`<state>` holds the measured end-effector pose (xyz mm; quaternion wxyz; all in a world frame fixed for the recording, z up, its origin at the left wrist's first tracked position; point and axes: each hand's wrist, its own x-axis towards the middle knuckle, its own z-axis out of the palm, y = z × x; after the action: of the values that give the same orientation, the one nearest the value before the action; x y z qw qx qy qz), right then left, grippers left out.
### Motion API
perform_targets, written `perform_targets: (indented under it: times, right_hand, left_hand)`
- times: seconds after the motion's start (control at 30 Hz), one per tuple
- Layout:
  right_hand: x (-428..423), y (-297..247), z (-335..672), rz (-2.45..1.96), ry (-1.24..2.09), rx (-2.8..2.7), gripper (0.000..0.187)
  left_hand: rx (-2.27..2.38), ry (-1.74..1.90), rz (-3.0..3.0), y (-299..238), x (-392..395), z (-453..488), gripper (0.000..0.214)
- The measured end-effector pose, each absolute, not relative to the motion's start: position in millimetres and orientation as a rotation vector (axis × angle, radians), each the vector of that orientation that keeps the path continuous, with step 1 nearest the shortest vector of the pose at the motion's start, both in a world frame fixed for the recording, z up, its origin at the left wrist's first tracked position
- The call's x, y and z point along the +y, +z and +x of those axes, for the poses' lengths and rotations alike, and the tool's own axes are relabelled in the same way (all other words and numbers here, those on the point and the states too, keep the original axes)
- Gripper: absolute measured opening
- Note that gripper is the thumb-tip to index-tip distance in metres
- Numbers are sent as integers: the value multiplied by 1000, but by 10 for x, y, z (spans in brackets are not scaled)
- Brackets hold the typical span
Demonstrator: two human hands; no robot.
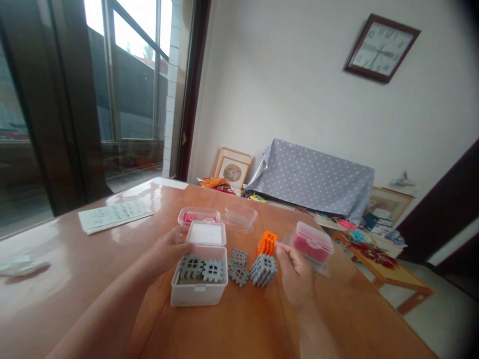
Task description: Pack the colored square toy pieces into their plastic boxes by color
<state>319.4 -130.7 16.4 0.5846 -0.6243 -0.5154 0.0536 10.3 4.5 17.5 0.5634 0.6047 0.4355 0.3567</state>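
A white plastic box (200, 295) stands before me with its hinged lid (206, 233) tipped back. Grey window-shaped interlocking blocks (192, 268) lie inside it. My left hand (172, 252) grips the box at its rear left corner, beside the lid, with the fingers curled. To the right, thumb and forefinger of my right hand (298, 273) pinch the edge of a stack of orange interlocking blocks (267, 243). Just in front of that stack sits a stack of grey blocks (264, 270). Loose grey blocks (238, 274) lie between it and the box.
Behind the box are a clear container with red pieces (199, 216) and a clear empty container (240, 217). A lidded box of red pieces (312, 242) stands right of my right hand. Papers (115, 215) and a crumpled tissue (22, 266) lie on the left of the wooden table (220, 334).
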Motion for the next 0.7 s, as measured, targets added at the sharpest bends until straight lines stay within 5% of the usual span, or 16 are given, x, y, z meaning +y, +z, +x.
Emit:
perform_targets:
  times: [0.33, 0.7]
  right_hand:
    - [-1319, 102, 2660, -1414, 161, -1470, 28]
    - [-997, -233, 2133, -1944, 271, -2012, 50]
  left_hand:
    - [1252, 959, 1509, 213, 133, -8, 70]
    - [1419, 976, 1606, 95, 269, -62, 57]
